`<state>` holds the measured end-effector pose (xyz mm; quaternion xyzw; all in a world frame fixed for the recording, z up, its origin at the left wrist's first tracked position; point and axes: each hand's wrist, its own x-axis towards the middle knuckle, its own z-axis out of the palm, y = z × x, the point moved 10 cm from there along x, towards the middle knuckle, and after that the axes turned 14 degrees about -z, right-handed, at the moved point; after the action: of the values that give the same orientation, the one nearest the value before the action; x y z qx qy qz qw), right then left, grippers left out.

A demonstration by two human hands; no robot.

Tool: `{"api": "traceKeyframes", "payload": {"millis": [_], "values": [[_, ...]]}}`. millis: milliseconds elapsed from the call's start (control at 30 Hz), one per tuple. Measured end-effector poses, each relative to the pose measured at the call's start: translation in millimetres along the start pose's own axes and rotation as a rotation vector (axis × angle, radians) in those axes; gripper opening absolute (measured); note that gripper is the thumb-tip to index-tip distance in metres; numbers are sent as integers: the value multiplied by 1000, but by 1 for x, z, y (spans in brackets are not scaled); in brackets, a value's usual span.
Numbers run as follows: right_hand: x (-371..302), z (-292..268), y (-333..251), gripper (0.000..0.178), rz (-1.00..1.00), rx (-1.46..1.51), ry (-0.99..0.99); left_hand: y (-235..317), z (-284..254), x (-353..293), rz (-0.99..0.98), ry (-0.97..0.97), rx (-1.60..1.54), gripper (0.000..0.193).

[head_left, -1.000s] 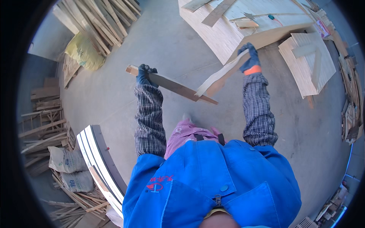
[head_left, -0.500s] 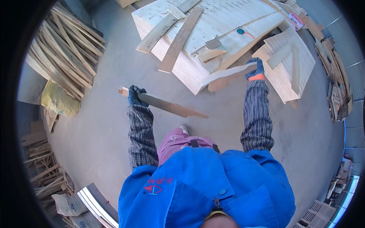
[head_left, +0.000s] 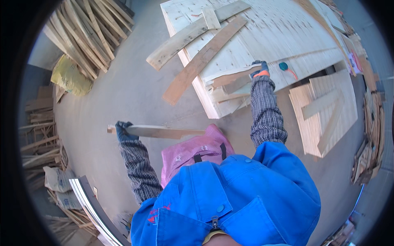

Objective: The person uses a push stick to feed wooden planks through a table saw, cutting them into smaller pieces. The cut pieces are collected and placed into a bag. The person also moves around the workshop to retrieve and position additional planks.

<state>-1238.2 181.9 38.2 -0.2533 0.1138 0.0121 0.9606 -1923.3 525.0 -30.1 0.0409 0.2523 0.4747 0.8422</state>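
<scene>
My left hand [head_left: 125, 131], in a dark glove, is closed round one end of a long wooden board [head_left: 164, 132] held out over the floor on the left. My right hand [head_left: 260, 68], gloved with an orange cuff, grips the end of a piece of wood [head_left: 234, 78] with a ragged edge, over the near corner of the plywood stack [head_left: 254, 33]. Smaller wood offcuts lie under and beside that piece. Just right of the right hand, a dark green round object [head_left: 283, 66] with an orange-red strip lies on the plywood.
Two long boards [head_left: 203, 59] jut from the stack's left edge over the floor. A smaller plywood pile [head_left: 324, 110] stands at right with strips on top. Leaning planks [head_left: 82, 37] and a yellow sack [head_left: 70, 77] are at far left; scrap wood [head_left: 367, 139] lines the right side.
I have turned and come closer to the plywood stack. My right hand has carried its piece from beside the stack to over its corner. The left hand still holds its board.
</scene>
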Motion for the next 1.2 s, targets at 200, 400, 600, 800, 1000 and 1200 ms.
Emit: {"api": "traceKeyframes", "payload": {"millis": [200, 400, 600, 800, 1000, 1200], "values": [[-41, -38, 47, 47, 164, -653, -21, 25, -59, -88, 51, 206, -164, 15], [-9, -31, -1, 75, -466, -1966, -487, 40, -72, -135, 165, 77, -219, 18], [-135, 48, 32, 44, -376, -1327, -1138, 9, -40, -145, 213, 72, -341, 18], [-468, 55, 77, 50, 246, -1128, -2091, -21, -20, -177, 349, 157, -411, 12], [-500, 2, 166, 65, 723, -1368, -2408, -55, 3, -141, 392, 167, -375, 12], [-505, -55, 205, 56, 1368, -1260, -2025, -52, -17, -136, 395, 271, -412, 18]]}}
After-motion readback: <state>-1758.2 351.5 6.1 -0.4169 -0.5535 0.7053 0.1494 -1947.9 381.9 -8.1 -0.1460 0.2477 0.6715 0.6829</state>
